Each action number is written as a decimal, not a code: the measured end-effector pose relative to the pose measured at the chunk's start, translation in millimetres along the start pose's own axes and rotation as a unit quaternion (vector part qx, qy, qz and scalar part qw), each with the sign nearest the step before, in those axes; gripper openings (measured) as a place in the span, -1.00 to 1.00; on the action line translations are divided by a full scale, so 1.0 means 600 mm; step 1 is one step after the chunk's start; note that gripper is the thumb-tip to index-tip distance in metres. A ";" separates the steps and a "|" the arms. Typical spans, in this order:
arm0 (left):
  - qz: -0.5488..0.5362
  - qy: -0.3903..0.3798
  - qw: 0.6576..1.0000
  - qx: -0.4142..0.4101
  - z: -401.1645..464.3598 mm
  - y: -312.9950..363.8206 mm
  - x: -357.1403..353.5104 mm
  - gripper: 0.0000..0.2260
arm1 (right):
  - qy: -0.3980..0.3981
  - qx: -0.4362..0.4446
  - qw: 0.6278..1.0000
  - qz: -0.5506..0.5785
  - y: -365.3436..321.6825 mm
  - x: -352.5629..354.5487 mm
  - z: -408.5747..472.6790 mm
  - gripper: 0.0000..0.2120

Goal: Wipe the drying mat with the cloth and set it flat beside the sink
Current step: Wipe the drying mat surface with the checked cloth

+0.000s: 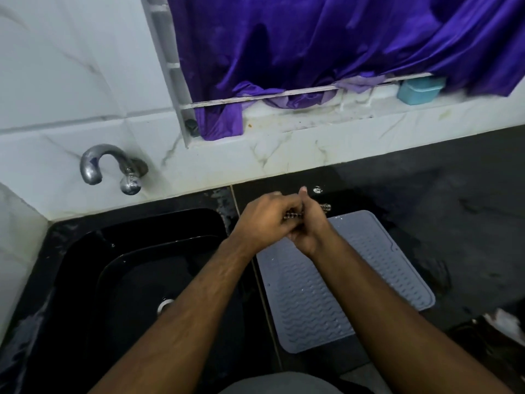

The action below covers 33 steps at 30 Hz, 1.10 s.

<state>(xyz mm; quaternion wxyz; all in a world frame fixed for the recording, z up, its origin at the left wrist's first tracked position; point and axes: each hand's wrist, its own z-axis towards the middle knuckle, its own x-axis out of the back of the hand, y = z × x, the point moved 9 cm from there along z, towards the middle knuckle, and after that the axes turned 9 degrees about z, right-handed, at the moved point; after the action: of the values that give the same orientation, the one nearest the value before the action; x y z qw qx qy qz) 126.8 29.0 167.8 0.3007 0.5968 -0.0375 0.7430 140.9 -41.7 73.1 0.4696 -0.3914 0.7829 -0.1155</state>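
Observation:
The grey drying mat [355, 280], ribbed with wavy ridges and dotted with water drops, lies flat on the black counter just right of the sink [136, 268]. Above the mat's far left corner my left hand [264, 220] and my right hand [311, 234] are pressed together. Both grip a small, tightly bunched, dark patterned cloth [326, 206]. Only one end of it sticks out past my right hand, and a strip shows between my fingers. The rest of the cloth is hidden inside my hands.
A metal tap [93, 166] juts from the white tiled wall over the black sink. The wet black counter [454, 223] stretches to the right. On the window ledge stands a blue box [420, 91] under a purple curtain [312, 46]. A dark object [494, 331] lies at the right edge.

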 end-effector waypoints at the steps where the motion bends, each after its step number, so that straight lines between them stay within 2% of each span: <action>1: -0.027 -0.027 0.999 -0.002 0.006 0.003 -0.013 -0.94 | 0.020 0.003 1.000 0.005 -0.007 0.012 0.003 -0.46; 3: -0.093 -0.058 0.994 0.020 0.018 0.001 -0.042 -0.95 | 0.061 0.011 0.998 0.017 -0.025 0.042 0.010 -0.52; 5: -0.128 -0.047 0.989 0.056 0.022 -0.004 -0.069 -0.89 | 0.097 0.018 0.994 0.046 -0.046 0.086 0.021 -0.53; 8: -0.091 -0.056 0.989 0.101 0.019 -0.019 -0.124 -0.87 | 0.139 0.016 0.987 0.074 -0.076 0.171 0.035 -0.55; 10: -0.054 -0.087 0.987 0.126 0.011 -0.029 -0.174 -0.82 | 0.168 0.025 0.985 0.036 -0.106 0.232 0.048 -0.57; 12: -0.035 -0.120 0.981 0.145 -0.002 -0.033 -0.221 -0.73 | 0.229 0.096 0.968 -0.030 -0.159 0.292 0.052 -0.60; 14: -0.023 -0.163 0.974 0.158 -0.010 -0.026 -0.269 -0.64 | 0.313 0.190 0.927 -0.082 -0.221 0.344 0.046 -0.60; 16: 0.006 -0.202 0.967 0.156 -0.010 -0.013 -0.306 -0.54 | 0.373 0.244 0.876 -0.185 -0.275 0.374 0.040 -0.57; 18: 0.029 -0.219 0.965 0.144 0.003 0.001 -0.331 -0.46 | 0.388 0.272 0.824 -0.311 -0.318 0.384 0.046 -0.55; 21: 0.050 -0.255 0.956 0.135 0.016 0.013 -0.368 -0.31 | 0.362 0.297 0.733 -0.493 -0.347 0.377 0.072 -0.55; 24: 0.072 -0.308 0.938 0.140 0.000 0.013 -0.414 -0.21 | 0.265 0.259 0.677 -0.636 -0.311 0.364 0.124 -0.48; 27: 0.081 -0.317 0.933 0.148 -0.017 0.005 -0.435 -0.17 | 0.164 0.161 0.613 -0.756 -0.222 0.369 0.174 -0.40; 29: 0.077 -0.309 0.936 0.152 -0.016 0.000 -0.440 -0.16 | 0.176 0.139 0.562 -0.796 -0.188 0.374 0.184 -0.33; 30: 0.076 -0.304 0.937 0.153 -0.015 -0.002 -0.440 -0.15 | 0.193 0.143 0.550 -0.800 -0.180 0.370 0.185 -0.33; 33: 0.077 -0.291 0.942 0.148 -0.018 -0.007 -0.442 -0.14 | 0.215 0.131 0.538 -0.804 -0.170 0.349 0.186 -0.36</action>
<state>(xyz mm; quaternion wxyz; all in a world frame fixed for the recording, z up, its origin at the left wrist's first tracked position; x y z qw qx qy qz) 147.9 -69.8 -77.8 0.1270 0.8198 -0.0593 0.5553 231.3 -239.9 -65.5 0.0432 -0.7539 0.1924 -0.6267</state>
